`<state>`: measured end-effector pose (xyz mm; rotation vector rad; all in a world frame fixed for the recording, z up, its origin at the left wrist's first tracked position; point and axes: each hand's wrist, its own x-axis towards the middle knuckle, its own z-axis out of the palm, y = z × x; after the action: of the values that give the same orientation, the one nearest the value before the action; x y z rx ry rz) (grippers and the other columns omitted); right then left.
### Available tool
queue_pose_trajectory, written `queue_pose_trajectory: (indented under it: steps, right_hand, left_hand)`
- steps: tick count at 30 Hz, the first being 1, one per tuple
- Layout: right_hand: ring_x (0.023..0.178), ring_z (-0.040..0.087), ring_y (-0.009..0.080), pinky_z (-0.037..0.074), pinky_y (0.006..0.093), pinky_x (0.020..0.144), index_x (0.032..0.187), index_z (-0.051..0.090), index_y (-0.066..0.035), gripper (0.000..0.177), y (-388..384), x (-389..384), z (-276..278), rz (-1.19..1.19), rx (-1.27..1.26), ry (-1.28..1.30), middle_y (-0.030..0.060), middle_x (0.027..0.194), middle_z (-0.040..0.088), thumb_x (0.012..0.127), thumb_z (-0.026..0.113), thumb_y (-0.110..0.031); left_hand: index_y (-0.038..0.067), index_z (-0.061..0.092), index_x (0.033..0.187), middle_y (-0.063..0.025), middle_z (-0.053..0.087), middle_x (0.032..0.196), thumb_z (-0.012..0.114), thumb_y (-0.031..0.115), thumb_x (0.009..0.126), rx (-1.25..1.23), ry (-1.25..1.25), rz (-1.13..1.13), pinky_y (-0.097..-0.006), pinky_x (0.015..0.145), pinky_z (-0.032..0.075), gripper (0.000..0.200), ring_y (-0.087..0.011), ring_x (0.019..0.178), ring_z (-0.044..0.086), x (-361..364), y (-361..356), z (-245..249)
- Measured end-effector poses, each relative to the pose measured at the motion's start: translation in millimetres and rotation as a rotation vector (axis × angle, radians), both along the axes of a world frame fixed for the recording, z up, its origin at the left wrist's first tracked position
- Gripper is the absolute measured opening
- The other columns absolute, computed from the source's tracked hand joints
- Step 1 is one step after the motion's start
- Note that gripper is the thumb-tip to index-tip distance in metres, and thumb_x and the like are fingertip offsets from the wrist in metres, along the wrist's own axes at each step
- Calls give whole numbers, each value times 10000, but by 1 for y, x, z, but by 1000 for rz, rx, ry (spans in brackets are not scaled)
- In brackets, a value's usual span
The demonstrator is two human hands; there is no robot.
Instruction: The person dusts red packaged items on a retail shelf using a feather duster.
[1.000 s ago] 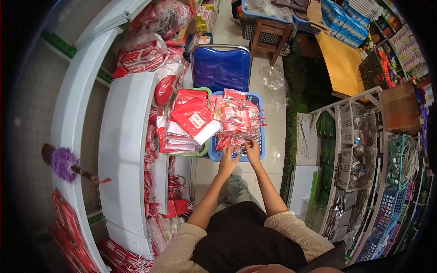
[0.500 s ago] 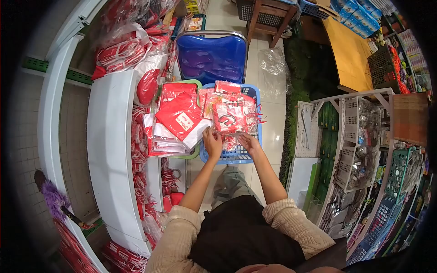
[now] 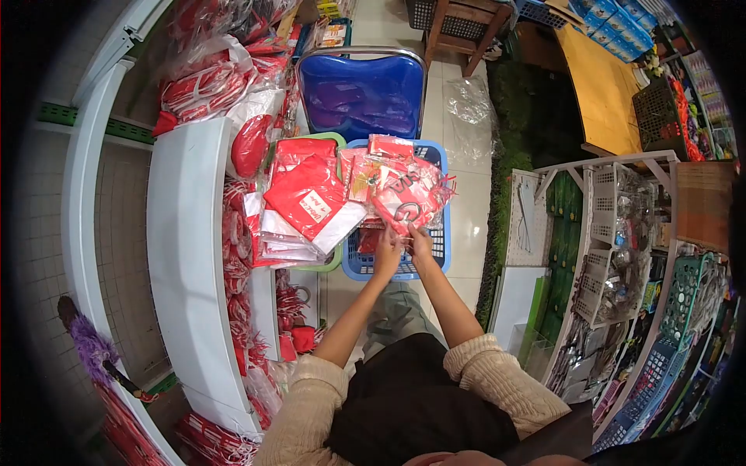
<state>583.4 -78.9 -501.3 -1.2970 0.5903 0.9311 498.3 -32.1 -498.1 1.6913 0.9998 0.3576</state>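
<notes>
Both my hands are over the near part of a blue plastic basket [image 3: 356,266]. My left hand [image 3: 388,252] and my right hand [image 3: 420,244] are closed on the near edge of a red-and-white packet [image 3: 406,200] in clear plastic with dark printing. It lies tilted over other red packets [image 3: 391,146] in the basket. Left of my hands, a green basket [image 3: 332,262] holds a pile of folded red and white cloth packs [image 3: 308,198], the top red one with a white handwritten label.
A blue-seated metal chair [image 3: 361,93] stands beyond the baskets. White shelving [image 3: 186,264] with red-and-white goods runs along the left. A rack with white baskets [image 3: 610,245] is at right, and a clear plastic sheet [image 3: 468,116] lies on the floor.
My hands have come closer together and closed on the packet's near edge. The packet has turned and shifted right, uncovering more of the blue basket's near side.
</notes>
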Motion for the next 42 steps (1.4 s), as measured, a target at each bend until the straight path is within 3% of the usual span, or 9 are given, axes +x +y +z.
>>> queue_pose_trajectory:
  steps: [2,7,13,18,23,28,32,39,42]
  right_hand:
    - [453,499,100,320,207,354,887,509,-81,165,-15,2,-5,72,7,-48,13,627,529,809,619,-176]
    - [439,454,81,300,209,357,941,519,-91,142,-63,0,17,194,67,-72,0,598,499,803,546,-81]
    - [525,495,165,372,267,463,1012,539,-80,179,-127,-8,44,659,-198,-703,49,652,532,835,534,-104]
    - [621,536,195,428,288,598,1011,568,-18,181,-146,-24,92,764,-278,-1183,118,721,550,846,498,-43]
    - [625,516,154,425,266,584,985,576,11,175,-142,-43,155,737,-33,-1115,88,789,554,836,485,20]
    - [633,495,100,414,236,570,1029,569,15,202,-140,-71,210,676,119,-1093,36,765,549,835,516,-1]
    - [646,481,70,398,216,561,1078,558,13,238,-137,-95,238,588,222,-1032,14,759,552,851,539,-53]
    - [738,478,67,385,209,640,1123,549,30,309,-106,-154,295,574,474,-968,1,849,562,868,558,-143]
    - [833,510,84,404,212,725,1132,542,31,307,-94,-190,305,587,577,-987,27,930,584,875,554,-135]
  left_hand:
    - [14,353,1306,-176,496,1162,530,148,874,172,-67,-47,-328,862,435,486,-234,999,535,-15,-19,-25]
    - [42,301,1304,-143,395,1286,576,222,856,-296,-255,124,-345,850,435,555,-231,1062,500,-43,-50,0]
    - [85,224,1369,-139,312,1378,619,386,799,-706,-72,7,-412,887,397,756,-258,1201,394,-70,-36,25]
    - [-21,223,1354,-193,301,1381,640,373,786,-591,-39,-135,-350,1010,279,808,-261,1250,332,-85,-26,56]
    - [-20,226,1363,-192,281,1398,655,362,774,-582,-176,-23,-343,1047,231,823,-253,1282,295,-97,-27,99]
    - [6,436,1221,-79,524,1182,617,122,828,-464,-542,11,-284,953,341,448,-152,1099,481,-121,-26,187]
    - [7,546,1104,-54,601,1018,593,181,854,-211,-489,-79,-269,857,405,308,-136,945,549,-162,-18,227]
    - [-19,567,932,-58,522,720,621,183,819,351,-372,79,-269,597,388,237,-123,631,462,-241,-35,333]
    - [-21,574,878,-26,501,727,642,116,793,308,-657,342,-244,606,382,175,-110,646,465,-274,-48,345]
